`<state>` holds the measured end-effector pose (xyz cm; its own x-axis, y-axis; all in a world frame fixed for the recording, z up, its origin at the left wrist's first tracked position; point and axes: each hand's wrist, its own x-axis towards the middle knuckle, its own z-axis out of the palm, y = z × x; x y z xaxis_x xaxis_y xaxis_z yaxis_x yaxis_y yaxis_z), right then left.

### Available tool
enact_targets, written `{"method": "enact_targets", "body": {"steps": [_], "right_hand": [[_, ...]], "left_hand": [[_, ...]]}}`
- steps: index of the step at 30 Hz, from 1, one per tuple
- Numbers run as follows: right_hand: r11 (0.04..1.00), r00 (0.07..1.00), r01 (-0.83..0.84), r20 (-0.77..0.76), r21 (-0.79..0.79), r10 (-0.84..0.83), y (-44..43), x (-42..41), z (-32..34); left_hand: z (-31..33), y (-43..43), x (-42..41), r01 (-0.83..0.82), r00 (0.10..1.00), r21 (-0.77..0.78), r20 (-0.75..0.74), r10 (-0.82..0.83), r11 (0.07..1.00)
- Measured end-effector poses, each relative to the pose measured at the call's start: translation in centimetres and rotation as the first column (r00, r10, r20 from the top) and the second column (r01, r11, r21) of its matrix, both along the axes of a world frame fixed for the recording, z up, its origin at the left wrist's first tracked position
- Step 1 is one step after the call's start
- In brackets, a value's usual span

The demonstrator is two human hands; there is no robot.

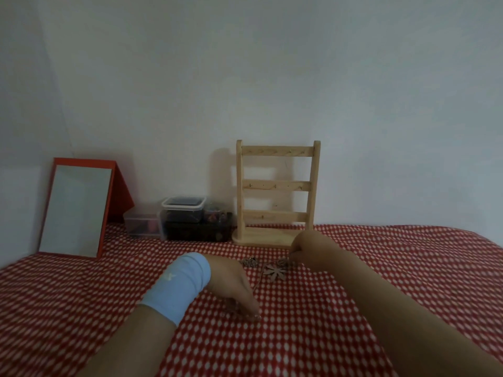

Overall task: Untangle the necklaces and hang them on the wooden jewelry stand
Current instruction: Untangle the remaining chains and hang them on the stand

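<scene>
A wooden jewelry stand (277, 194) with three hooked crossbars stands upright against the wall, nothing hanging on it. In front of it, on the red-and-white cloth, lie tangled necklaces with a flower-shaped pendant (275, 271) and a smaller dark pendant (249, 261). My right hand (310, 247) is just right of the pendants, fingers curled and pinching a thin chain. My left hand (234, 291), with a light blue band round the wrist, reaches down to the cloth nearer me and pinches the chain's other end with its fingertips.
A red-framed mirror (77, 210) leans on the wall at the far left. Clear plastic boxes (183, 216) with small items sit between the mirror and the stand. The patterned cloth (408, 268) covers the whole surface.
</scene>
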<state>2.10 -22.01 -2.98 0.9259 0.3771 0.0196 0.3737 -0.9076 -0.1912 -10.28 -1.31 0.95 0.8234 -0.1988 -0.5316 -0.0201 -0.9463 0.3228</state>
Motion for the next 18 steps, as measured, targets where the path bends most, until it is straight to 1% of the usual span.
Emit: {"method": "enact_targets", "body": {"steps": [1,2,3,5,6,7,8,10,11,12,13,14,15,16,18], "right_hand": [[0.992,1.000,0.019,-0.009,0.121,-0.018,-0.6,-0.3,0.1],[0.965,0.998,0.052,-0.034,0.258,-0.045,-1.1,-0.7,0.3],[0.909,0.995,0.096,-0.077,0.405,-0.071,-1.6,-1.0,0.4],[0.713,0.976,0.191,-0.207,0.675,-0.066,-2.3,-1.5,0.5],[0.608,0.964,0.232,-0.263,0.759,-0.040,-2.6,-2.0,0.5],[0.518,0.953,0.264,-0.303,0.814,-0.010,-2.9,-2.4,0.6],[0.447,0.943,0.287,-0.331,0.847,0.022,-3.1,-2.8,0.6],[0.357,0.933,0.298,-0.349,0.885,0.085,-3.3,-3.7,0.9],[0.304,0.924,0.308,-0.359,0.902,0.130,-3.5,-4.0,1.0],[0.237,0.905,0.334,-0.381,0.912,0.189,-3.7,-4.2,1.1],[0.189,0.886,0.352,-0.391,0.917,0.250,-4.2,-4.3,1.1],[0.181,0.880,0.344,-0.383,0.921,0.280,-4.8,-4.4,1.1],[0.212,0.889,0.314,-0.365,0.925,0.277,-5.3,-4.3,1.2],[0.272,0.902,0.277,-0.347,0.922,0.258,-5.9,-4.3,1.3],[0.450,0.920,0.198,-0.323,0.871,0.221,-6.7,-4.3,1.5]], "left_hand": [[-0.2,-0.4,0.4,-0.010,0.998,0.018,0.068,0.008,1.000],[-0.4,-0.9,0.9,-0.010,0.989,0.029,0.150,0.005,1.000],[-0.6,-1.4,1.3,-0.006,0.974,0.030,0.228,-0.001,1.000],[-1.2,-2.5,1.9,-0.007,0.936,-0.030,0.351,0.017,1.000],[-1.8,-3.2,2.2,-0.016,0.917,-0.085,0.395,0.048,0.996],[-2.5,-3.8,2.5,-0.022,0.897,-0.141,0.434,0.082,0.990],[-3.3,-4.4,2.8,-0.026,0.882,-0.194,0.457,0.114,0.981],[-4.5,-5.4,3.3,-0.035,0.868,-0.257,0.471,0.157,0.966],[-5.0,-5.8,3.5,-0.039,0.867,-0.247,0.473,0.156,0.968],[-5.3,-6.1,3.7,-0.041,0.865,-0.209,0.481,0.139,0.977],[-5.6,-6.2,4.0,-0.042,0.859,-0.158,0.499,0.116,0.987],[-5.8,-6.4,4.1,-0.044,0.848,-0.121,0.520,0.101,0.992],[-6.0,-6.4,4.2,-0.053,0.838,-0.110,0.536,0.104,0.993],[-6.1,-6.4,4.2,-0.057,0.831,-0.111,0.545,0.108,0.992],[-6.3,-6.2,4.1,-0.030,0.824,-0.124,0.558,0.094,0.992]]}}
